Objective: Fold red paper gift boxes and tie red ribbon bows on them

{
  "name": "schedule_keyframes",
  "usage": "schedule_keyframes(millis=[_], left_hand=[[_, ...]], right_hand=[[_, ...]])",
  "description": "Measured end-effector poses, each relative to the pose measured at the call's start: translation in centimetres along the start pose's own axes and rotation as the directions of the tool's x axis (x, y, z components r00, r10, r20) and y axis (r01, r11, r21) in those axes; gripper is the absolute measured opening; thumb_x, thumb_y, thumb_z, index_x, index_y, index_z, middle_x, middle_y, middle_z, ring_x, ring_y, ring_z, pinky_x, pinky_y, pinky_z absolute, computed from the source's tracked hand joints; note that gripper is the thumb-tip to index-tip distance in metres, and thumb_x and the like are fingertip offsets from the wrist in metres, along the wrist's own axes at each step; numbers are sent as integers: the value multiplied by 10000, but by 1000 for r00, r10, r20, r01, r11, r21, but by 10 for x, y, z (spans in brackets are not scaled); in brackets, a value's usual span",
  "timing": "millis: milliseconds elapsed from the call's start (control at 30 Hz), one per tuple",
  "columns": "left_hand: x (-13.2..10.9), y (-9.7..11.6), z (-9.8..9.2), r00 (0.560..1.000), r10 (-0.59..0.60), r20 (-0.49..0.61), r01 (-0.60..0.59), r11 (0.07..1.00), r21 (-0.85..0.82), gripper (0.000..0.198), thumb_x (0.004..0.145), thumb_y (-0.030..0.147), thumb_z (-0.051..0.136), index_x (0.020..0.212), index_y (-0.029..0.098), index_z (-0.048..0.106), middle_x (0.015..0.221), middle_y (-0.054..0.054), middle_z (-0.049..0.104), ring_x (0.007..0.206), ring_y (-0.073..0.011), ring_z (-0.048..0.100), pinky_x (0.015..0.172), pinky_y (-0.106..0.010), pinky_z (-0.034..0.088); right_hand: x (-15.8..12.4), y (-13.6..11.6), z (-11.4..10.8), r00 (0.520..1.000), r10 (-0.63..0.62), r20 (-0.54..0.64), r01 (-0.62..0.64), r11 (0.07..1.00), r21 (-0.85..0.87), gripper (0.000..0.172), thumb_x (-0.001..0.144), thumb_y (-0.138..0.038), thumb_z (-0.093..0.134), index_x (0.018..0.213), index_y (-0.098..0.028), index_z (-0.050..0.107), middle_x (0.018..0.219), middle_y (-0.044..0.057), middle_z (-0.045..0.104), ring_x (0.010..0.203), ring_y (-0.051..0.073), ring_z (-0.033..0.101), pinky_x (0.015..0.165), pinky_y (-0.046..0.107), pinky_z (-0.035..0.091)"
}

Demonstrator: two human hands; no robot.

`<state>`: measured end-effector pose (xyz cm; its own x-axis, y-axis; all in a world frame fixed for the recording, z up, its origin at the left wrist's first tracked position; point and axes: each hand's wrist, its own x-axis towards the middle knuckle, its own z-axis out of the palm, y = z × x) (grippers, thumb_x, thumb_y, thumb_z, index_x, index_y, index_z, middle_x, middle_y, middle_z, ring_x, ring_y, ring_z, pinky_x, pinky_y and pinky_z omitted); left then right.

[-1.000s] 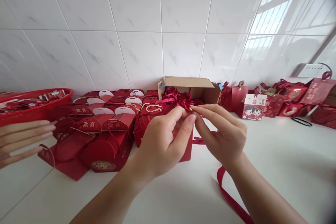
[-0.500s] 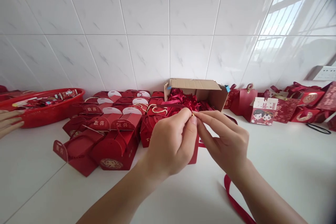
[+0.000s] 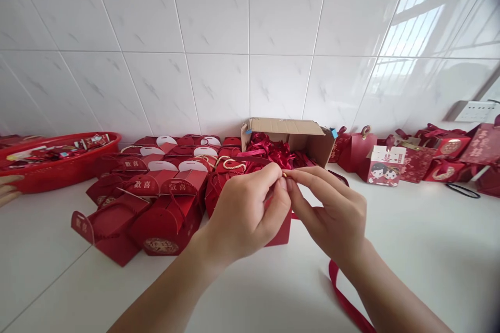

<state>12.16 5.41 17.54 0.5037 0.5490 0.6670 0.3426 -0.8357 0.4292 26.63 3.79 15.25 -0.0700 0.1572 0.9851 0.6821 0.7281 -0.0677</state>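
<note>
My left hand (image 3: 250, 208) and my right hand (image 3: 332, 213) meet in front of me, thumbs and fingertips pinched together. Between the fingertips shows a tiny gold-coloured piece (image 3: 285, 175), with red ribbon at the pinch; my fingers hide most of both. A long length of the red ribbon (image 3: 346, 296) hangs in a curve below my right hand. Directly beneath my hands stands a red gift box (image 3: 279, 234), its upper part covered by my left hand.
Several red gift boxes (image 3: 164, 223) crowd the left-centre. Behind my hands, a cardboard carton (image 3: 289, 126) holds red ribbons. Small gift bags (image 3: 386, 166) line the right wall. At far left, another person's hand (image 3: 8, 187) is beside a red basin (image 3: 78, 169) of wrapped sweets.
My hands stay pinched together, with small finger shifts at the gold piece. The view has turned slightly right, and the other person's hand at far left shows less.
</note>
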Motion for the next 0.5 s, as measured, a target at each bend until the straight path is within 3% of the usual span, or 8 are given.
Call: schedule_keyframes(millis=[200, 500], left_hand=[[0, 1, -3, 998, 66, 0, -64, 969, 237, 277, 863, 149, 408, 649, 211, 243, 520, 77, 284, 448, -74, 260, 438, -234, 208], [1, -9, -11, 994, 53, 91, -66, 988, 143, 289, 899, 160, 415, 654, 202, 268, 544, 75, 261, 479, -73, 262, 450, -223, 229]], right_hand=[[-2, 1, 1, 1000, -1, 2, 1, 1000, 9, 117, 805, -55, 616, 849, -141, 682, 768, 78, 713, 657, 152, 667, 588, 245, 568], [-1, -1, 3, 999, -9, -49, 9, 1000, -13, 141, 776, -36, 618, 825, -153, 680, 742, 74, 719, 637, 147, 663, 574, 239, 564]])
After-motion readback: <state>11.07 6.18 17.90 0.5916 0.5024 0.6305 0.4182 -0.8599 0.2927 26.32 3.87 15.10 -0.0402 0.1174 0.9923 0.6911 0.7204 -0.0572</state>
